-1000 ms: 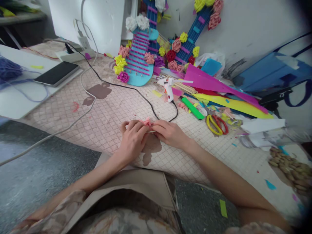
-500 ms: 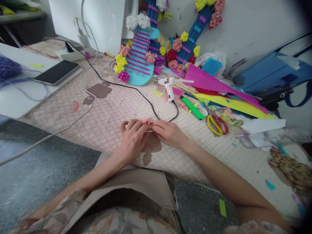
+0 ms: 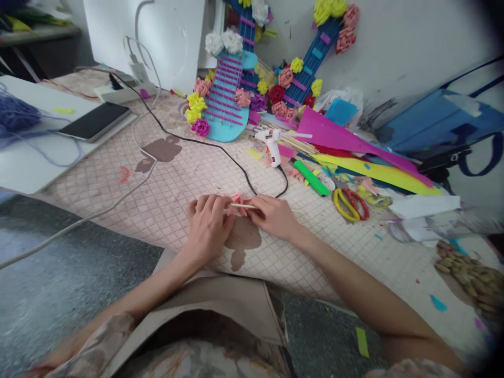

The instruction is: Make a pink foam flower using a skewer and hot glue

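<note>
Low over the table's front part, my two hands meet around a small pink paper flower (image 3: 237, 199). My left hand (image 3: 209, 220) is closed with its fingertips on the flower's left side. In my right hand (image 3: 275, 216), fingers pinch a thin wooden stick (image 3: 242, 206), which lies across the front of the flower and points left. The right fingertips are also close against the pink paper. Fingers hide part of the flower and of the stick. Just beyond the hands stands a white glue gun (image 3: 271, 144) with a black cord.
Yellow-and-red scissors (image 3: 350, 203), a green cutter (image 3: 312, 177) and coloured paper sheets (image 3: 366, 149) lie to the right. A turquoise board with paper flowers (image 3: 224, 100) leans at the back. A phone (image 3: 95, 122) lies left, and a white cable (image 3: 118, 198) crosses the table.
The stick has come into clear view across the front of the flower. My left hand has turned slightly and shifted a little left; the fingers have regripped.
</note>
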`<state>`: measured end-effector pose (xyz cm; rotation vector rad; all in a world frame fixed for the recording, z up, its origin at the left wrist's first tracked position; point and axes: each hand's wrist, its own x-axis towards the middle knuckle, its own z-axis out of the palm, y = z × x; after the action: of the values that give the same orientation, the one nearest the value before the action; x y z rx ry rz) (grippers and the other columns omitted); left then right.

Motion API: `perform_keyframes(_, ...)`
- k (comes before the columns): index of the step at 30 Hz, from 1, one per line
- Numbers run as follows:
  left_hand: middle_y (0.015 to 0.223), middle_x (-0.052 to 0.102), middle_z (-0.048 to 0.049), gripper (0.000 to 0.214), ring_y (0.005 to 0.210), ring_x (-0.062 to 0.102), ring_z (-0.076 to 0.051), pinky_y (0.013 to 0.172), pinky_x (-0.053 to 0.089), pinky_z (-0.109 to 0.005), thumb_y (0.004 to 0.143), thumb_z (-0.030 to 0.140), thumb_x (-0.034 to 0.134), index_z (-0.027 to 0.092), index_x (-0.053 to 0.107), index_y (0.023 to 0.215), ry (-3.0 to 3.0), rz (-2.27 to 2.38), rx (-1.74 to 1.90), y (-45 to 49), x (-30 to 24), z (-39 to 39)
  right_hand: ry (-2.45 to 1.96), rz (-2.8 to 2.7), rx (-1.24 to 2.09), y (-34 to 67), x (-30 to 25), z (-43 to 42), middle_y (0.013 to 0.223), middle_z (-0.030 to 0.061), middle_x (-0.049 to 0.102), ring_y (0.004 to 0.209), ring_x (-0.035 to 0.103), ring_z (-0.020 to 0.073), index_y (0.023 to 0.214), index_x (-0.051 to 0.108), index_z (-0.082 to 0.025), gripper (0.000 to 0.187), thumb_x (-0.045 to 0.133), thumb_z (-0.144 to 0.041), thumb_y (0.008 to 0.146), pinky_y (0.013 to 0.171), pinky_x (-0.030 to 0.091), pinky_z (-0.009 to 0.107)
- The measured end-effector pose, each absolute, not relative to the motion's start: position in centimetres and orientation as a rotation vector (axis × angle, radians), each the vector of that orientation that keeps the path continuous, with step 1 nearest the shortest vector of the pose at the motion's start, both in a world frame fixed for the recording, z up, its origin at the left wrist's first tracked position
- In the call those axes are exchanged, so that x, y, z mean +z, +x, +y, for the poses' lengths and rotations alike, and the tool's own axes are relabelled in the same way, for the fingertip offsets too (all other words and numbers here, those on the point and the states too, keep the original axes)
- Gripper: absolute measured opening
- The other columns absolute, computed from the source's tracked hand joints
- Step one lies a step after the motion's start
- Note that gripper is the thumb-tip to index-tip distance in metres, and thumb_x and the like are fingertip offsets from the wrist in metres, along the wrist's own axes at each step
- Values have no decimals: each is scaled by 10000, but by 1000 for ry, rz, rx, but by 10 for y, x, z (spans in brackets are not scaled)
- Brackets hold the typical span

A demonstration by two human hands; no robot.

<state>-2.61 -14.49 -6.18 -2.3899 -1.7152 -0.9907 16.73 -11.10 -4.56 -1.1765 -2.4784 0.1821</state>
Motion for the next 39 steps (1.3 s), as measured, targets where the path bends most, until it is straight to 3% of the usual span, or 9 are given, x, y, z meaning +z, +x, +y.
perform_keyframes(8, 926, 639, -48, 57, 926, 513, -237, 810, 324, -402, 869, 191, 579, 210, 578, 922, -2394, -1622, -1044, -35, -58, -145, -1224, -2368, 341, 160, -38, -125, 771, -12, 623, 643, 520, 106, 784, 576, -196, 73, 537, -149, 826, 590, 344, 233)
perform_keyframes(18, 829, 632, -36, 193, 892, 511, -239, 820, 339, -416, 784, 362, 709, 208, 592, 791, -2433, -1594, -1121, -30, -60, -158, -1271, -2299, 511, 156, -36, -135, 757, -19, 635, 677, 563, 117, 785, 581, -206, 80, 552, -205, 860, 618, 381, 239)
perform_keyframes(30, 784, 648, -6, 97, 858, 528, -206, 845, 302, -413, 853, 181, 585, 237, 642, 797, -2403, -1532, -1153, -23, -56, -158, -1283, -2341, 406, 155, -38, -137, 763, -16, 624, 656, 550, 116, 784, 555, -204, 79, 553, -206, 863, 605, 375, 242)
perform_keyframes(39, 777, 640, -12, 90, 865, 513, -211, 843, 321, -413, 835, 173, 606, 222, 628, 762, -2462, -1551, -1178, -35, -61, -161, -1291, -2425, 166, 165, -42, -138, 799, 17, 654, 688, 582, 138, 845, 593, -196, 86, 521, -217, 886, 592, 373, 252)
